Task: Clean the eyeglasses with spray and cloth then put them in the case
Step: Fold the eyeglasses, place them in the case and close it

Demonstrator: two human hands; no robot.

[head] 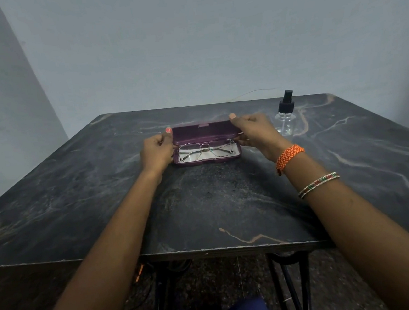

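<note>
A purple eyeglass case (201, 132) lies open in the middle of the dark marble table (203, 205). Thin metal-framed eyeglasses (206, 149) lie folded inside it on a pale cloth (208, 156). My left hand (157, 152) grips the case's left end, with the thumb up at the lid's left corner. My right hand (253, 132) grips the right end, its thumb on the lid's top right corner. A clear spray bottle (285, 115) with a black pump top stands upright just right of my right hand.
The table's back edge meets a grey wall. Bare tabletop stretches left, right and in front of the case. Black metal table legs (293, 283) and cables show below the front edge. Bracelets circle my right wrist.
</note>
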